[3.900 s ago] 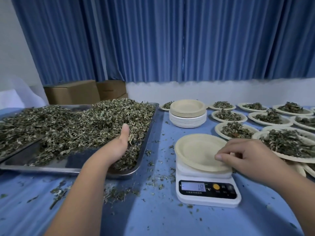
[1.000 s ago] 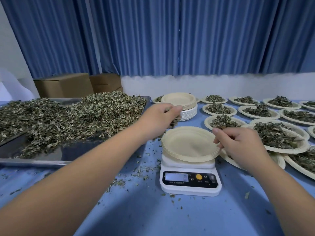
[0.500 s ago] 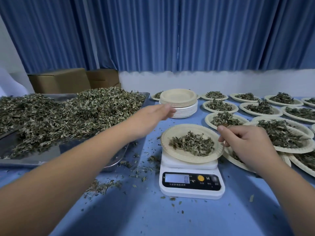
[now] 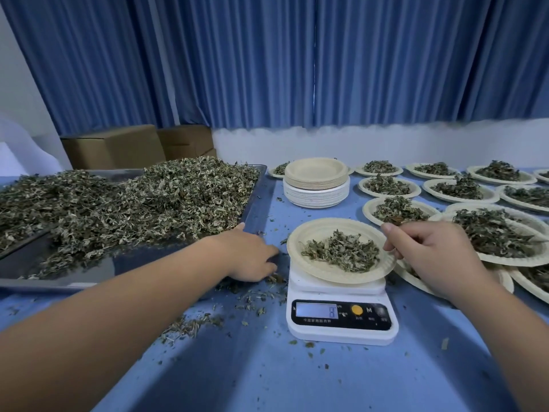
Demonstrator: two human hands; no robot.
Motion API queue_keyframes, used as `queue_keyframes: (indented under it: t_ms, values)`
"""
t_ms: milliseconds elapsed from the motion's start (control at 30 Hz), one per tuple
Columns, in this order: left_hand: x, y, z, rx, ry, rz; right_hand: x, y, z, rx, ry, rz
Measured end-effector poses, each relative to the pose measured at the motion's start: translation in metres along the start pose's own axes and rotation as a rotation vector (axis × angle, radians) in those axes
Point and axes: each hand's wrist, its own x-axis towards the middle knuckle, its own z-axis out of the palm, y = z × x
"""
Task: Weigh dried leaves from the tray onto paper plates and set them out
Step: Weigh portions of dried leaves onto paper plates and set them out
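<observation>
Scale (image 4: 341,322) stands near the front edge of the worktop (image 4: 267,379), a little right of centre. A paper plate (image 4: 303,242) sits on its platform with a small, loose portion of dried leaves (image 4: 341,252) in the middle. The display (image 4: 316,310) shows a single digit, apparently an 8.

Tray (image 4: 259,185) occupies the left side of the worktop and is heaped high. Its near right corner lies just beside the scale. Spilled fragments (image 4: 190,325) lie scattered in front of that corner.

Left hand (image 4: 249,257) reaches down at the tray's near right corner, fingertips among the spilled bits. Cannot tell whether it pinches anything.

Right hand (image 4: 430,251) pinches the plate's right rim between thumb and curled fingers.

Filled plates (image 4: 386,185) are set out in rows toward the right and rear edges, and some overlap. A stack of empty plates (image 4: 316,185) stands behind the scale.

Handling, as judged:
- The leaves look very light, dry and brittle. They should crumble if squeezed and scatter if dropped from a height, so a loose pinch released low over the plate suits them.
- The plate looks thin and likely flexes when held by one edge.
- A hold on the bare rim at opposite sides, or a hand underneath, should keep it level for the move to the rows.
- Any pressure on the rim probably disturbs the reading.
</observation>
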Motion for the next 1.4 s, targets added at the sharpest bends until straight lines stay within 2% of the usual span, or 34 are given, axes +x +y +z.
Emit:
queue_keyframes:
  t_ms: [133,233,467,700,800,867,933,1000,1100,1200,1300,1400]
  values:
    - [-0.011,0.007,-0.010,-0.081,-0.017,0.022,0.001,0.002,0.000,0.010,0.005,0.007]
    - [-0.023,0.015,-0.012,-0.163,0.051,0.061,0.001,0.001,0.000,0.006,0.005,0.014]
    - [-0.040,0.024,0.011,-0.035,0.239,0.088,0.000,-0.002,-0.002,0.020,-0.002,0.007]
    - [-0.038,0.021,0.012,-0.069,0.287,0.042,-0.001,-0.004,-0.003,0.013,-0.007,0.005]
    - [-0.038,0.015,-0.003,-0.209,0.427,-0.002,-0.001,-0.004,-0.003,0.000,-0.007,0.008]
    - [-0.036,0.011,-0.014,-0.306,0.579,-0.004,-0.001,-0.004,-0.002,-0.005,-0.005,0.013]
    - [-0.032,0.011,-0.021,-0.404,0.732,0.034,-0.001,-0.004,-0.001,-0.013,-0.003,0.017]
    - [-0.028,0.015,-0.023,-0.536,0.802,0.097,-0.001,-0.003,0.000,-0.021,0.002,0.019]
    - [-0.018,0.006,-0.019,-0.582,0.789,0.076,0.001,-0.002,0.001,-0.008,0.017,0.020]
    - [-0.002,-0.039,-0.016,-0.442,0.726,-0.121,0.002,-0.002,0.001,-0.005,0.029,0.016]
    - [0.015,-0.091,-0.009,-0.463,0.589,-0.319,0.003,-0.004,0.003,-0.025,0.024,0.010]
    - [0.032,-0.122,0.007,-0.438,0.398,-0.394,0.002,-0.005,0.003,-0.025,0.024,0.003]
